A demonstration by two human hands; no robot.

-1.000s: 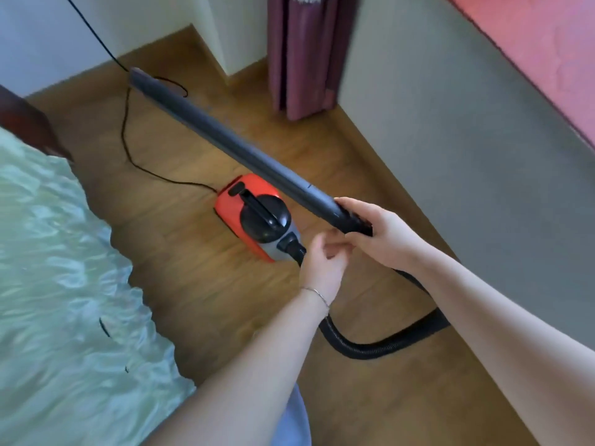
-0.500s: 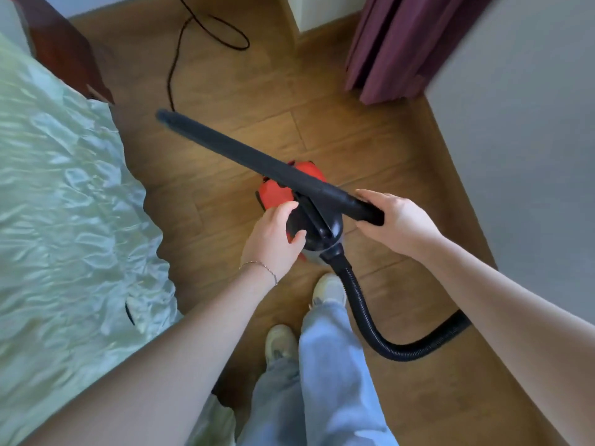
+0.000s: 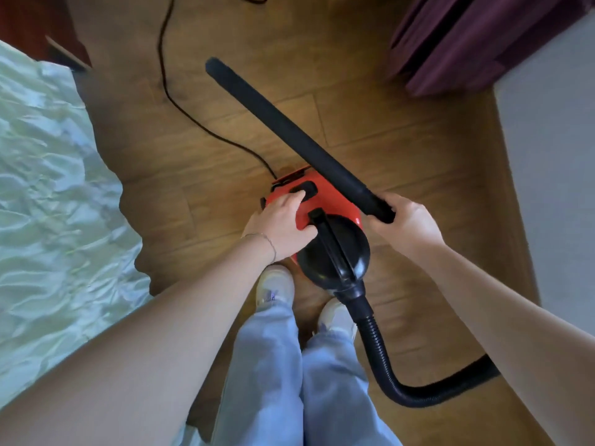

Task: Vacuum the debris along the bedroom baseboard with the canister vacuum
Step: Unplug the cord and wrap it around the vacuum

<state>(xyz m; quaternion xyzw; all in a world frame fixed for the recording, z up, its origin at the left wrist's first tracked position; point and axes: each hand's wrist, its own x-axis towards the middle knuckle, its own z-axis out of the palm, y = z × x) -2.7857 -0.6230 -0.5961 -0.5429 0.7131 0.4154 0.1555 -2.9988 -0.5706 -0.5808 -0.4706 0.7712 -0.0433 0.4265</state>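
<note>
A red and black canister vacuum (image 3: 335, 214) sits on the wooden floor just in front of my feet. My left hand (image 3: 280, 222) rests on its red top, fingers spread, one fingertip on the black switch (image 3: 306, 190). My right hand (image 3: 405, 223) is closed around the near end of the black wand (image 3: 289, 130), which points up and left, its tip raised over the floor. A ribbed black hose (image 3: 386, 358) curls from the canister's black end round to the right behind my right arm. The wooden baseboard (image 3: 512, 201) runs along the grey wall on the right.
A bed with a pale green cover (image 3: 48, 201) fills the left side. The black power cord (image 3: 180, 101) trails across the floor toward the top. A purple curtain (image 3: 457, 37) hangs at the top right. My shoes (image 3: 273, 284) and jeans are directly below the canister.
My view has tilted down over the canister. My left hand left the wand's end and came down onto the vacuum's red top at the switch. The right hand kept hold of the wand.
</note>
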